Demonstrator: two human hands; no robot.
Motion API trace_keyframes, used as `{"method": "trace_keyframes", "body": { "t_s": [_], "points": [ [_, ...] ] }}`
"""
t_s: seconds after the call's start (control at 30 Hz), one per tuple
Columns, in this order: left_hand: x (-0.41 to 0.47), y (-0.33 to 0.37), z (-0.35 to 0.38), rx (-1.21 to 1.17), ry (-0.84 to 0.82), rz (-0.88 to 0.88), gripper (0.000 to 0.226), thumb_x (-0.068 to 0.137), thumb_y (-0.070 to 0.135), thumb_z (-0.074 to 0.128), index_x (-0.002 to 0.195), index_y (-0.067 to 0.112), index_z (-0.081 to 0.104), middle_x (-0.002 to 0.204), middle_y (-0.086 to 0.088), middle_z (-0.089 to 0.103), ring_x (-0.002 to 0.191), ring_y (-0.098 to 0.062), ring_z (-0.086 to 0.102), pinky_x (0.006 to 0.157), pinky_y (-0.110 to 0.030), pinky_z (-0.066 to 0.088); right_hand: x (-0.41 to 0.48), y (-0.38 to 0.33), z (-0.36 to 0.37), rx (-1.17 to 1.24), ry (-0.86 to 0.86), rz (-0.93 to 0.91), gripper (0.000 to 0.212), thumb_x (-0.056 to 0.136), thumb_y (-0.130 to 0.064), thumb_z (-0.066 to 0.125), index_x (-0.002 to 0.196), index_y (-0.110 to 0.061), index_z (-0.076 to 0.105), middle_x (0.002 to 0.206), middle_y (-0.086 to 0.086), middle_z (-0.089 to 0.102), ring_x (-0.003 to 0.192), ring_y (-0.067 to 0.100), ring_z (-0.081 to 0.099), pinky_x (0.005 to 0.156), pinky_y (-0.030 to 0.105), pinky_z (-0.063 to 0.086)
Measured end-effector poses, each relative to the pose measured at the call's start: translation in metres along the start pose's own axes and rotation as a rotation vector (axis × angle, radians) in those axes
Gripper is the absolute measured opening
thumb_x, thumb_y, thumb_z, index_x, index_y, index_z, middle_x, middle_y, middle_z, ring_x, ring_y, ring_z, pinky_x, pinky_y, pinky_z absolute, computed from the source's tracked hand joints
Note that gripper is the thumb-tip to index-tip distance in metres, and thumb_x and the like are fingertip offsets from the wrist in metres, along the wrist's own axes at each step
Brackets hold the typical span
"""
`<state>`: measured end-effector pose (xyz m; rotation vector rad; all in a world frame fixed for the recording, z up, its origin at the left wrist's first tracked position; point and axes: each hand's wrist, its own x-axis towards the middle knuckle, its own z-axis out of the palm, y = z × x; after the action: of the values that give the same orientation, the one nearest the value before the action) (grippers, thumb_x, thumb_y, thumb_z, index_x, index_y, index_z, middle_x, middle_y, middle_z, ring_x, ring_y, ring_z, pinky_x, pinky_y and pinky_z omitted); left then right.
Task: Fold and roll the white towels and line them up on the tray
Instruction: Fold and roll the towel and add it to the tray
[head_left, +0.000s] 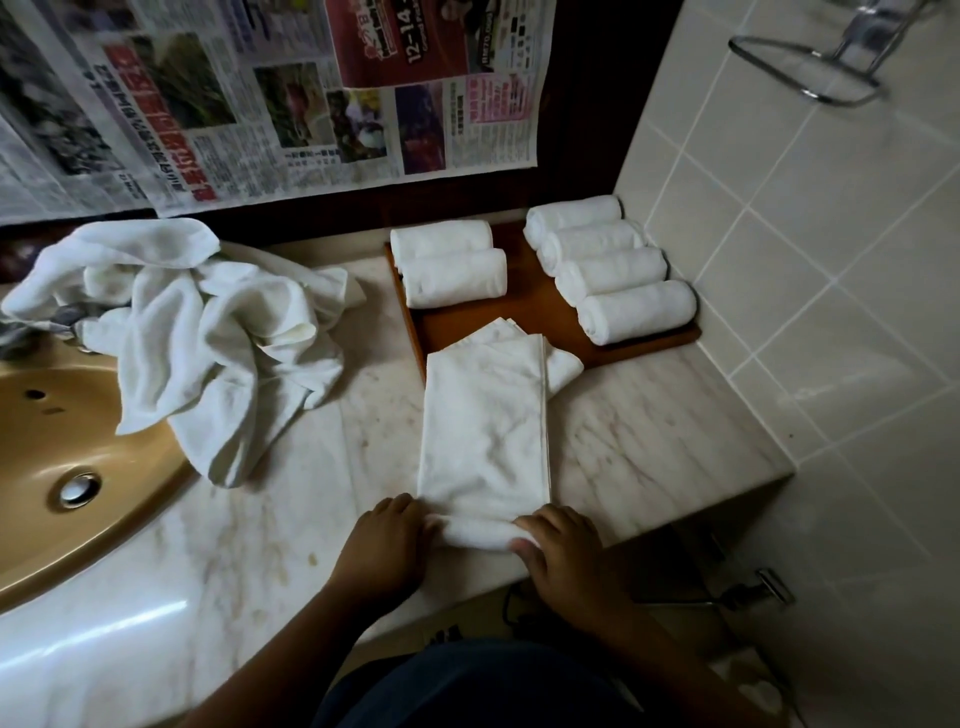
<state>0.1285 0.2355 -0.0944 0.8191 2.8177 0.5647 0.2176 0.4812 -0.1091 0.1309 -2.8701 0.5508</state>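
marble bench, near edge. the folded towel lies flat as a long narrow strip running near to far. its far end overlaps the near left corner of the tray. its near end is turned up into a small tight roll.

left hand sits at the left end of that roll, fingers curled onto it. right hand sits at the right end, fingers curled over the top, one pale nail showing against the cloth. both hands grip the roll and hold nothing else.

the tray is brown wood, at the far right of the bench, close against the tiled wall. six rolled towels lie on it. two are on the left side, touching, one behind the other. four are on the right side, in a row from near to far, each touching the next, just beside the wall. bare wood shows between the two groups.

the loose towels make a crumpled white heap at the far left of the bench, with one part hanging over the rim of the sink. the sink is tan, with a metal drain.

newspaper sheets cover the far wall above the bench. a metal rack is on the right wall, blurred.
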Motion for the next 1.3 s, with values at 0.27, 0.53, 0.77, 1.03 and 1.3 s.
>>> {"method": "trace_keyframes", "body": {
  "t_s": [0.27,0.53,0.77,1.03,1.3],
  "points": [
    [0.022,0.018,-0.02,0.142,-0.267,-0.118,0.035,0.105,0.04,0.032,0.122,0.025,0.059,0.121,0.001,0.062,0.111,-0.02,0.06,0.092,-0.035,0.05,0.01,-0.019,-0.005,-0.11,-0.059,-0.085,0.034,0.096,-0.046,0.048,0.122,-0.028,0.061,0.108,-0.006,0.06,0.096,0.018,0.056,0.079,0.035,0.05],
    [0.018,0.031,-0.02,0.211,-0.173,-0.138,0.024,0.1,0.036,0.043,0.116,0.021,0.053,0.111,0.0,0.057,0.094,-0.02,0.062,0.075,-0.034,0.054,0.022,-0.017,0.002,-0.138,-0.092,-0.019,0.034,0.102,-0.043,0.035,0.089,-0.028,0.062,0.078,-0.008,0.062,0.071,0.019,0.059,0.067,0.034,0.042],
    [-0.033,-0.004,0.021,0.135,0.194,0.296,0.048,0.104,0.05,0.028,0.116,0.014,0.058,0.119,-0.005,0.059,0.096,-0.023,0.058,0.082,-0.03,0.041,0.027,-0.013,-0.004,-0.001,-0.102,0.014,0.034,0.103,-0.043,0.034,0.086,-0.022,0.055,0.062,-0.004,0.057,0.056,0.019,0.055,0.066,0.037,0.047],
    [-0.028,0.006,0.003,-0.097,-0.004,0.102,0.036,0.091,0.042,0.041,0.123,0.027,0.049,0.119,0.003,0.058,0.09,-0.019,0.064,0.078,-0.028,0.049,-0.018,0.007,0.005,0.078,-0.048,-0.045,0.042,0.084,-0.058,0.066,0.111,-0.026,0.059,0.112,-0.005,0.054,0.096,0.011,0.056,0.078,0.024,0.048],
    [0.0,0.021,-0.021,-0.34,-0.106,-0.132,0.011,0.101,0.042,0.05,0.095,0.038,0.059,0.091,0.014,0.062,0.08,-0.001,0.057,0.067,-0.013,0.039,-0.006,0.005,-0.006,-0.066,0.005,-0.023,0.031,0.099,-0.046,0.044,0.1,-0.029,0.069,0.091,-0.008,0.065,0.086,0.017,0.057,0.072,0.034,0.045]
  ]
}}
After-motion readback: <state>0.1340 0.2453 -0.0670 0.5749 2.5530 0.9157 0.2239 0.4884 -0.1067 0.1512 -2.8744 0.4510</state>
